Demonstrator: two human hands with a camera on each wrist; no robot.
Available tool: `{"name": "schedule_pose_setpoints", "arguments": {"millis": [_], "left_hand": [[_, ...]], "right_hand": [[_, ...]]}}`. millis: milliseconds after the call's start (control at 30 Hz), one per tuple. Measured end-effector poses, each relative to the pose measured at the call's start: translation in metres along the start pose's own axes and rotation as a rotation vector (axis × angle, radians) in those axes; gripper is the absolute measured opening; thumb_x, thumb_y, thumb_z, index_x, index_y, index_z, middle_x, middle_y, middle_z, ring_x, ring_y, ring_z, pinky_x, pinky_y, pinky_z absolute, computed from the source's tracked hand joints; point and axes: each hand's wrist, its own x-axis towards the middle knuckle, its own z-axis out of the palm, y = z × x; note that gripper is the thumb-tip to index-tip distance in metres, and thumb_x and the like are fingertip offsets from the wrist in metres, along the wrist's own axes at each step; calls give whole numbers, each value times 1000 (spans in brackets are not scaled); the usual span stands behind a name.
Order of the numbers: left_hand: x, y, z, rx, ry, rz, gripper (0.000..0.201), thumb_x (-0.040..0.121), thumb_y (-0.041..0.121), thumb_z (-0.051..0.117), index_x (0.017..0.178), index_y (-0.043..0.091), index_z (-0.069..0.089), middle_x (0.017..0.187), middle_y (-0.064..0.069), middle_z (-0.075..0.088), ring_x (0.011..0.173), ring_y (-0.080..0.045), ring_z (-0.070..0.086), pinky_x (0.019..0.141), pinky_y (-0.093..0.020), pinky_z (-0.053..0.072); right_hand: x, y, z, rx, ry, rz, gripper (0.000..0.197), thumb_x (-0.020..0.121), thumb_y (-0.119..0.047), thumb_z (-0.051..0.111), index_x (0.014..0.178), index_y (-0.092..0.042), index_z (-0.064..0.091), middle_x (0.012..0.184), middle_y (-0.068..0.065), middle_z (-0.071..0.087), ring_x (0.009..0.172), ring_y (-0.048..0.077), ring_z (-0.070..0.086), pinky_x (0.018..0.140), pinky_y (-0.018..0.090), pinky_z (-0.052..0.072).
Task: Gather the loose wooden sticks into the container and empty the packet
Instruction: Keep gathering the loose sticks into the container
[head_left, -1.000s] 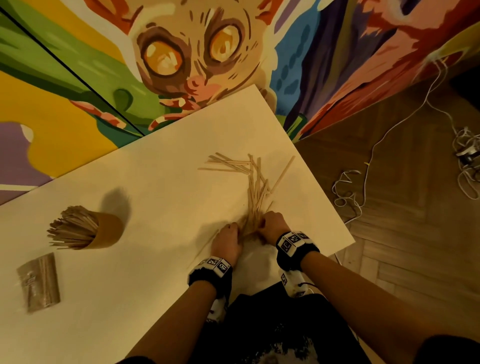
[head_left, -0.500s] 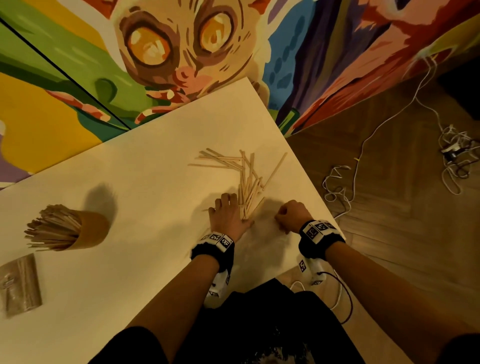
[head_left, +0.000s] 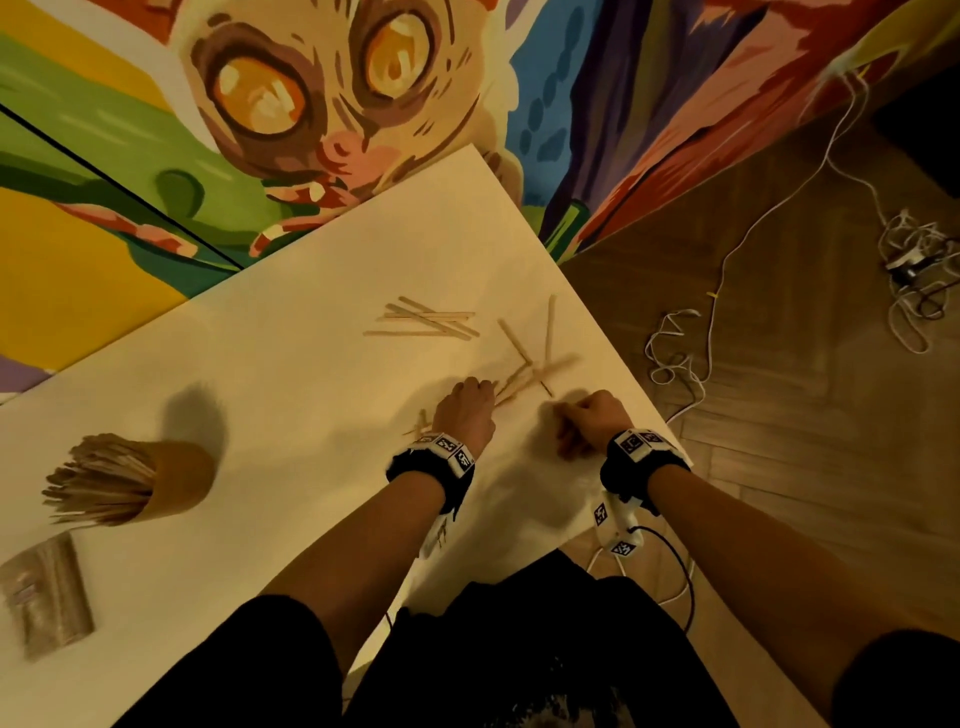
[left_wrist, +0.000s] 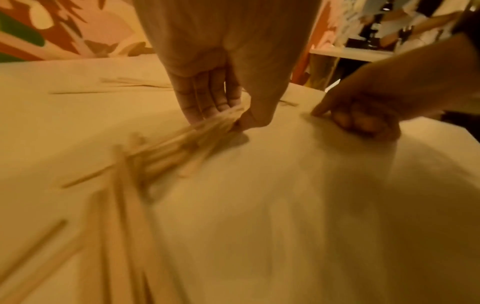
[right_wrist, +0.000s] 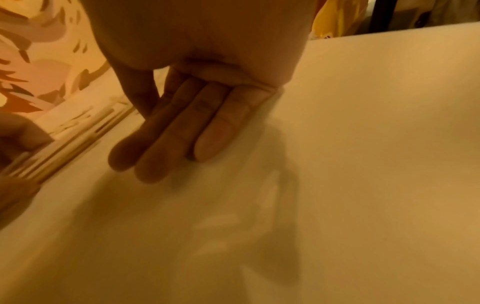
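Now L hand (left_wrist: 221, 86) pinches a sticks bundle (left_wrist: 182, 144) on table (head_left: 260, 364); R hand (right_wrist: 187, 123) flat, fingers straight.

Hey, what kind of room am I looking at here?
Likely an indoor studio or decorated room: a painted mural fills the wall, the floor is herringbone wood, and white cables lie loose beside the table.
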Motion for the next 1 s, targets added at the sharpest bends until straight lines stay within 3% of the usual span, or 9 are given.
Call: {"name": "schedule_pose_setpoints", "arguments": {"millis": [133, 300, 533, 667, 767, 900, 1000], "left_hand": [[-14, -10, 11, 97, 36, 105, 25, 85, 1, 54, 110, 2, 54, 110, -15, 54, 98, -33, 57, 64, -40, 49], [-26, -32, 18, 238, 78, 248, 30, 65, -2, 73, 91, 6, 61, 89, -11, 58, 74, -28, 59, 51, -35, 47], [-38, -65, 7, 194, 82, 304, 18, 82, -1, 53, 98, 7, 58, 93, -12, 58, 79, -31, 55, 63, -40, 45], [-46, -73, -14, 93, 29, 321, 30, 93, 1, 40, 121, 3, 50, 100, -16, 59, 89, -33, 53, 76, -39, 37], [-54, -79, -28, 11, 8, 324, 24, 99, 8, 35, 121, 6, 45, 94, -13, 56, 78, -28, 46, 68, -33, 27], [-69, -81, -41, -161, -40, 310, 19, 104, 25, 30, 106, 10, 42, 77, -6, 50, 64, -27, 45, 62, -43, 41], [-86, -80, -45, -251, -47, 294, 21, 105, 30, 29, 103, 12, 40, 68, 3, 43, 60, -25, 43, 60, -39, 38]], "right_hand": [[4, 2, 0, -7, -13, -4, 53, 98, -40, 48, 68, -4, 73, 59, 12, 71, 55, 23, 71, 59, 25, 55], [8, 4, -1, 7, -67, -1, 49, 97, -37, 50, 69, -3, 72, 64, 15, 73, 62, 27, 72, 67, 32, 60], [3, 6, -6, 39, -163, -24, 28, 94, -14, 54, 79, 2, 71, 63, 15, 72, 52, 25, 68, 53, 29, 55], [-8, 3, -6, 95, -173, -87, 23, 94, -7, 56, 81, 5, 69, 62, 18, 69, 50, 25, 66, 55, 32, 58], [-20, -10, 2, 91, -138, -146, 27, 97, -12, 51, 86, 5, 69, 69, 21, 70, 52, 25, 65, 53, 30, 53], [-30, -40, 21, 256, -91, -234, 36, 102, -28, 44, 94, -1, 67, 78, 21, 70, 59, 31, 64, 52, 31, 46], [-41, -65, 43, 315, -173, -267, 43, 102, -36, 43, 101, 1, 65, 81, 21, 70, 62, 31, 64, 51, 29, 44]]}}
